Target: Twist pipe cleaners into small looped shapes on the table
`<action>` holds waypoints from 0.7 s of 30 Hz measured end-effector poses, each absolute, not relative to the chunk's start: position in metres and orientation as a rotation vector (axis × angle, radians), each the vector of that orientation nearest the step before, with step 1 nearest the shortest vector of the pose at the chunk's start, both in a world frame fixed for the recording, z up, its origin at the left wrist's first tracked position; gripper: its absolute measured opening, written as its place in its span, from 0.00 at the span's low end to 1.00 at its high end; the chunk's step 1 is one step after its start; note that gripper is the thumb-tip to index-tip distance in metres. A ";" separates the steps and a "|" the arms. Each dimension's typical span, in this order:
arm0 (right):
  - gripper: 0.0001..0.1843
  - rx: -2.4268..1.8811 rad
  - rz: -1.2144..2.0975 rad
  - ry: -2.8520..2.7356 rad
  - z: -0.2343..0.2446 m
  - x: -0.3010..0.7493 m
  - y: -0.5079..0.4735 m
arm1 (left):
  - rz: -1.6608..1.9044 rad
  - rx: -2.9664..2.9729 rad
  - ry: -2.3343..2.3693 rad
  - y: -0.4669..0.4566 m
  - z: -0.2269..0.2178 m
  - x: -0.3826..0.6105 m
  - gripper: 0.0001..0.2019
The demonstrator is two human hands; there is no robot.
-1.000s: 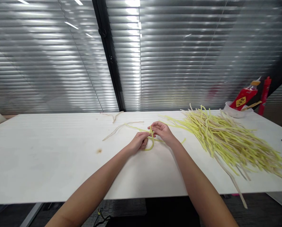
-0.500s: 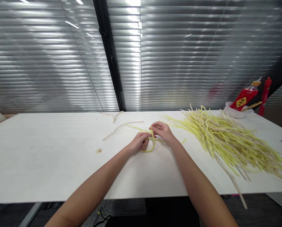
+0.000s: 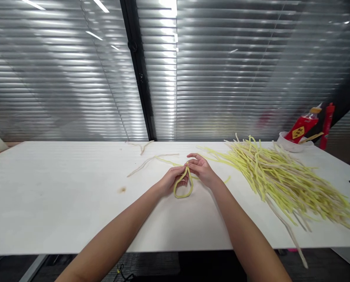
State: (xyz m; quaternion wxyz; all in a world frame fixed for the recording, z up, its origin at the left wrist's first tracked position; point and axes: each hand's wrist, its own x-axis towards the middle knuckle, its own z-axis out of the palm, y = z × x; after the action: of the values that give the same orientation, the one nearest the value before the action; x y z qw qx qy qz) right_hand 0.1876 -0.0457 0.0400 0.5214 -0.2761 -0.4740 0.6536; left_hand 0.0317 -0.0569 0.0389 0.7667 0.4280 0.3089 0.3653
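Observation:
A yellow fuzzy stem, like a pipe cleaner (image 3: 183,196), is bent into a teardrop loop that hangs toward the table's front. My left hand (image 3: 175,178) pinches it at the top of the loop from the left. My right hand (image 3: 200,166) grips the same spot from the right, its index finger raised. The fingertips of both hands meet there, so the crossing of the ends is partly hidden. Behind the hands, another yellow stem (image 3: 165,160) and a beige stem (image 3: 144,163) lie on the white table (image 3: 60,203).
A big pile of yellow and beige stems (image 3: 292,184) spreads over the right side. At the back right stand a clear bowl (image 3: 291,146), a red glue bottle (image 3: 302,127) and a red tube (image 3: 327,125). A forked beige piece (image 3: 142,149) lies near the blinds.
The yellow pipe cleaner went from an open curve to a closed loop, its ends brought together between my fingers. My right index finger has lifted. The view has tilted slightly.

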 end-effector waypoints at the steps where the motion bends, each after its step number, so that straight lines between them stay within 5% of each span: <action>1: 0.21 -0.643 1.593 -1.122 0.040 0.186 -0.046 | 0.776 0.887 0.644 -0.057 0.040 0.031 0.12; 21: 0.23 -0.735 1.565 -1.089 0.035 0.173 -0.048 | 0.844 0.893 0.527 -0.060 0.037 0.030 0.11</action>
State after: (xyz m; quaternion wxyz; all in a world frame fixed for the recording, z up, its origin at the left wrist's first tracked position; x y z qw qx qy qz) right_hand 0.1727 -0.0479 0.0346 0.5219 -0.3067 -0.4545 0.6534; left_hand 0.0303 -0.0604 0.0368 0.7847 0.4140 0.2441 0.3914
